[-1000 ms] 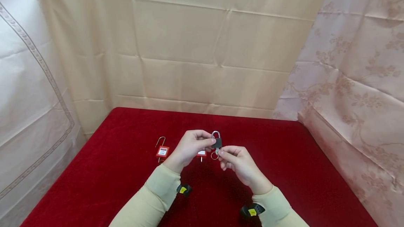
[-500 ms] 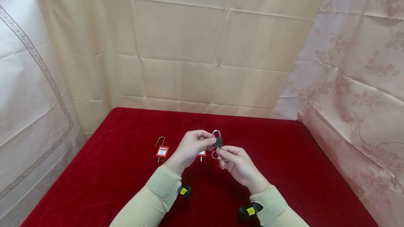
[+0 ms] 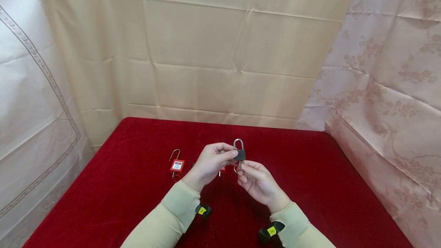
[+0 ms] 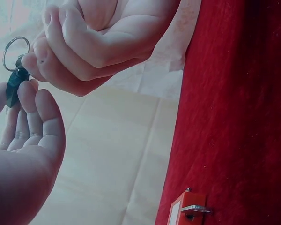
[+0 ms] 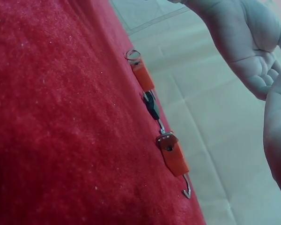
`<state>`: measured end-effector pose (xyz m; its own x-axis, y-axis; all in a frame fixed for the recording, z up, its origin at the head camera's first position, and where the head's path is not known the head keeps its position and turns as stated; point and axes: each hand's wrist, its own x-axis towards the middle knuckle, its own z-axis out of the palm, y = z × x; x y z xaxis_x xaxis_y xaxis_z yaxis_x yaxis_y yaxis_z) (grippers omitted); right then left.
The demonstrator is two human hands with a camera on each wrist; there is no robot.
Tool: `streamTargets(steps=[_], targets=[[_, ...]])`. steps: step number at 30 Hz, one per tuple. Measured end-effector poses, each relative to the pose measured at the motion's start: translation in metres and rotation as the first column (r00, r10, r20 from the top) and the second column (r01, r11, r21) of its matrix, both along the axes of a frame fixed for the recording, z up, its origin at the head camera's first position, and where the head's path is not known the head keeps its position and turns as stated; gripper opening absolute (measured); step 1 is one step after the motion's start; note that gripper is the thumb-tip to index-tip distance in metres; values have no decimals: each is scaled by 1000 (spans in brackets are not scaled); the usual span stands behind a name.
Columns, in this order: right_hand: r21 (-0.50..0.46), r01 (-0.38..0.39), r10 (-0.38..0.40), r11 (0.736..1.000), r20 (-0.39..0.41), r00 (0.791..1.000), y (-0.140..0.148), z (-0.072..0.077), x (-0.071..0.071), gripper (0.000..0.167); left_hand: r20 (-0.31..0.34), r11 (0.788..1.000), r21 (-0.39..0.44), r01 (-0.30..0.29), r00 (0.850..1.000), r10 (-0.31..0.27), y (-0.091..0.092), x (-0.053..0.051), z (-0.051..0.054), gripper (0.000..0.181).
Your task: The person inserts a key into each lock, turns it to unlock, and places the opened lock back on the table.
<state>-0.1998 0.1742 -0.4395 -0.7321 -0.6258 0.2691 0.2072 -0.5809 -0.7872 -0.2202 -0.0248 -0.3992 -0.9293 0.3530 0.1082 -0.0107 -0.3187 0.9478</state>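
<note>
A small black padlock (image 3: 239,155) with a silver shackle (image 3: 238,143) is held up above the table in the head view. My left hand (image 3: 211,162) pinches the padlock body from its left side between thumb and fingers. Below it, my right hand (image 3: 260,181) pinches the key at the padlock's underside, and a key ring (image 3: 237,169) hangs beside the fingertips. In the left wrist view the black padlock (image 4: 17,86) sits between my fingertips, the ring (image 4: 15,54) beyond it. The key itself is mostly covered by my fingers.
On the red cloth-covered table (image 3: 310,186) lies a red padlock (image 3: 177,165) with a white label and its shackle pulled out. Another red padlock (image 3: 222,170) is mostly behind my left hand. In the right wrist view a black padlock (image 5: 151,105) lies between two red ones.
The black padlock and both hands have shifted slightly right. The padlock's shackle now stands taller above the body, and the key ring has turned to a narrower angle.
</note>
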Motion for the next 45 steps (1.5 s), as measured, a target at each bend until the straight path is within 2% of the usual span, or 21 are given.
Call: streamTargets(steps=[11, 14, 17, 19, 22, 24, 26, 29, 36, 39, 41, 45], targets=[[-8, 4, -4, 1000, -14, 1000, -1, 0, 0, 42, -10, 1000, 15, 0, 1000, 0, 0, 1, 0, 12], [12, 35, -35, 999, -27, 999, 0, 0, -1, 41, -25, 1000, -5, -13, 1000, 13, -1, 1, 1, 13], [73, 117, -112, 991, -68, 991, 1, 2, 0, 39, -50, 999, -35, -38, 998, 36, -3, 2, 2, 14], [138, 213, -196, 967, -123, 973, 1, 4, 0, 31, -75, 996, -63, -63, 995, 58, -4, 1, 3, 16], [240, 369, -316, 898, -230, 920, 0, 6, 1, 17, -103, 988, -112, -105, 990, 93, -6, 1, 4, 17], [292, 445, -364, 846, -292, 884, 0, 7, 1, 20, -112, 983, -135, -122, 988, 107, -6, 0, 4, 17], [321, 486, -385, 813, -331, 862, -1, 8, 2, 26, -114, 980, -150, -128, 987, 112, -7, 0, 5, 16], [339, 506, -392, 793, -351, 850, -1, 9, 3, 27, -112, 979, -157, -127, 988, 110, -7, 1, 5, 16], [345, 506, -387, 790, -359, 849, -1, 11, 3, 27, -108, 977, -167, -130, 988, 113, -8, 0, 5, 16], [374, 535, -385, 757, -406, 829, 1, 13, 3, 25, -111, 978, -165, -129, 988, 112, -8, 1, 5, 16], [394, 575, -389, 717, -459, 799, 3, 17, 3, 22, -111, 978, -166, -127, 988, 110, -9, 1, 6, 16], [394, 676, -418, 622, -563, 713, 8, 26, 3, 16, -107, 979, -164, -125, 988, 108, -11, 1, 9, 16]])
